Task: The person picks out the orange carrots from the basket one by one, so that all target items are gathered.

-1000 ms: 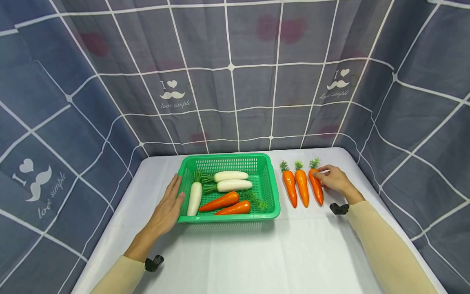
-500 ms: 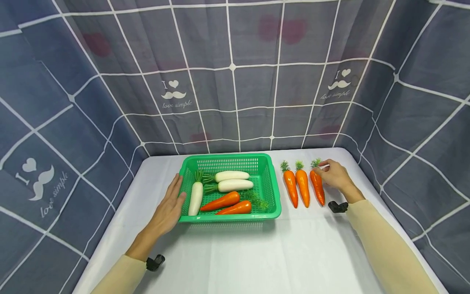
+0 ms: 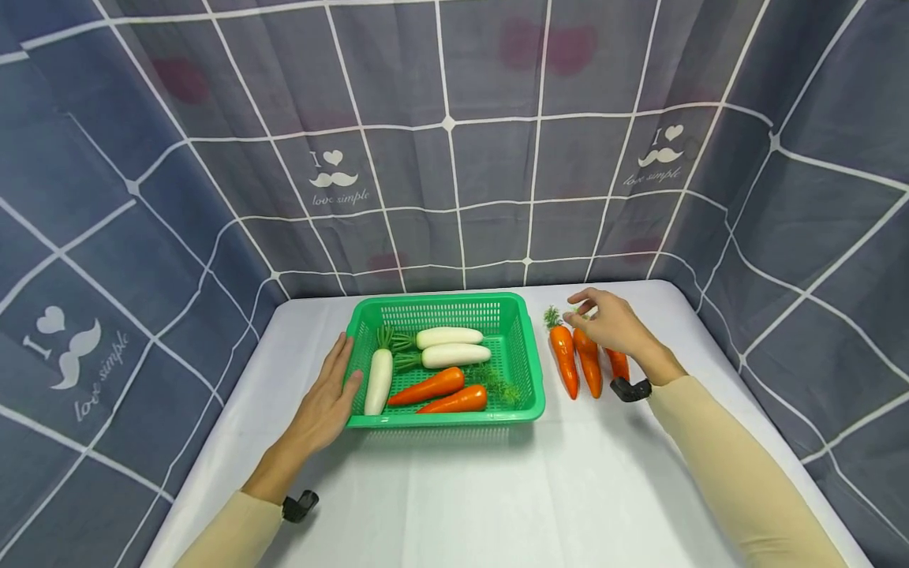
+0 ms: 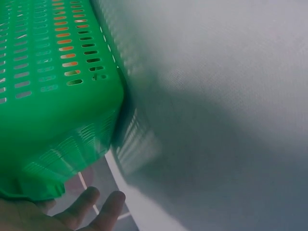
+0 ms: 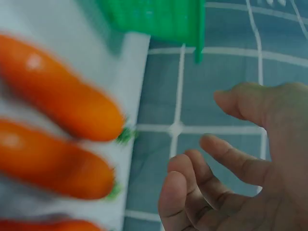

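Note:
In the head view my left hand (image 3: pixel 323 406) rests with straight fingers along the left side of a green plastic basket (image 3: pixel 443 421). The left wrist view shows its fingertips by the basket's rim. My right hand (image 3: pixel 616 325) hovers over three carrots lying in a row right of the basket. Nothing sits between its thumb and loosely bent fingers in the right wrist view. The left carrot (image 3: pixel 565 364) shows fully, green top included. Fingers partly cover the top of the middle carrot (image 3: pixel 588 367), and the hand hides the upper part of the right carrot (image 3: pixel 619 364).
Inside the basket lie two carrots (image 3: pixel 454 400) and three white radishes (image 3: pixel 379 383) with green tops. A white cloth (image 3: pixel 469 497) covers the table. Dark checked curtains (image 3: pixel 490 173) enclose it at the back and both sides.
My right hand has let go of the right carrot and moved left, over the middle one. All three carrots stay in their row. My left hand has stayed at the basket.

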Demonstrator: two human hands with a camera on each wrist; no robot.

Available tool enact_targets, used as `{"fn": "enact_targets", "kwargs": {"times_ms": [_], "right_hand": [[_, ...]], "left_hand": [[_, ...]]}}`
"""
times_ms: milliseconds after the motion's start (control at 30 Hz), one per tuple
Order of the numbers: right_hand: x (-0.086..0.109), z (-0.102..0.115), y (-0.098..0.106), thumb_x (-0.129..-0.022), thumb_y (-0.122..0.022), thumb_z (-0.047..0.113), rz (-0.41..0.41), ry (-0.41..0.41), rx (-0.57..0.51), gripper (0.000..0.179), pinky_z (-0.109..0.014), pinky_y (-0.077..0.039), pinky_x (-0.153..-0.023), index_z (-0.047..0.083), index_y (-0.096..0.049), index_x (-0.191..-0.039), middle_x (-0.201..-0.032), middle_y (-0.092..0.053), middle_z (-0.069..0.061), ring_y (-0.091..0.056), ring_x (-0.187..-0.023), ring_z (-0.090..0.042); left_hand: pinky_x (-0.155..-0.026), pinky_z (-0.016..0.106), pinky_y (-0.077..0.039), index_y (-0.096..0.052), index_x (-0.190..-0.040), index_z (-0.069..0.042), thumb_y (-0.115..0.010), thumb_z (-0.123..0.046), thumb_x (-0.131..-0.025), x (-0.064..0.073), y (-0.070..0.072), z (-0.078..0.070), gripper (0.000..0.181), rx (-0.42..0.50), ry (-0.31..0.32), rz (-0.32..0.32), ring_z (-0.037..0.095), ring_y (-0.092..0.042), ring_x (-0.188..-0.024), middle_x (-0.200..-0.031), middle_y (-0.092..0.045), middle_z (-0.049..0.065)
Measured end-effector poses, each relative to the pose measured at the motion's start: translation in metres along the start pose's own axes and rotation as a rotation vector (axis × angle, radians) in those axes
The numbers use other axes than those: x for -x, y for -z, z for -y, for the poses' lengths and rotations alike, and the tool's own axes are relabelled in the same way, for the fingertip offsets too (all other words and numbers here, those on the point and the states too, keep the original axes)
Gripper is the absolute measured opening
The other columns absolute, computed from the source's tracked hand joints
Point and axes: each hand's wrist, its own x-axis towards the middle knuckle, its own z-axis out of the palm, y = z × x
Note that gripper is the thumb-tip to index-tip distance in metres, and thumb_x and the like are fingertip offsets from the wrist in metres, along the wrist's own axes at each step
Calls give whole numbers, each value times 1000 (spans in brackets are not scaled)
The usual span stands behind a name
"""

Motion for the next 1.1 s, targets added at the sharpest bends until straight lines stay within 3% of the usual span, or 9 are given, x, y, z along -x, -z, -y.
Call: {"fn": "enact_targets", "kwargs": {"times_ms": [267,567,767,1100], "right_hand": [[-8,71,-13,-111,-83,29,118,237,41,47,-50,-65,-93,7,-74,-151,-133,-79,-22,-77,-104,-30],[-28,137,-56,-111,-82,25,455,471,132,48,-54,-61,-114,10,-73,-155,-145,-76,-19,-78,-128,-39],[-41,158,-94,-110,-84,24,619,540,199,46,-49,-61,-116,14,-75,-154,-145,-78,-12,-77,-131,-32],[-53,197,-147,-110,-86,25,749,576,266,48,-38,-63,-115,18,-75,-156,-146,-80,-8,-76,-131,-23]], "left_hand": [[-135,83,-33,-10,-189,-12,-39,-37,-129,1,1,-2,72,-8,3,5,53,-19,-181,-200,-1,11],[-135,83,-34,-10,-190,-13,-36,-45,-129,2,-1,-2,74,-3,11,13,52,-19,-181,-199,-1,11],[-134,84,-35,-10,-189,-12,-38,-41,-129,3,-3,-4,73,1,8,23,53,-20,-180,-200,-1,11],[-133,84,-36,-10,-190,-12,-34,-49,-129,3,0,-1,75,-4,3,12,53,-21,-180,-199,-2,12]]}}
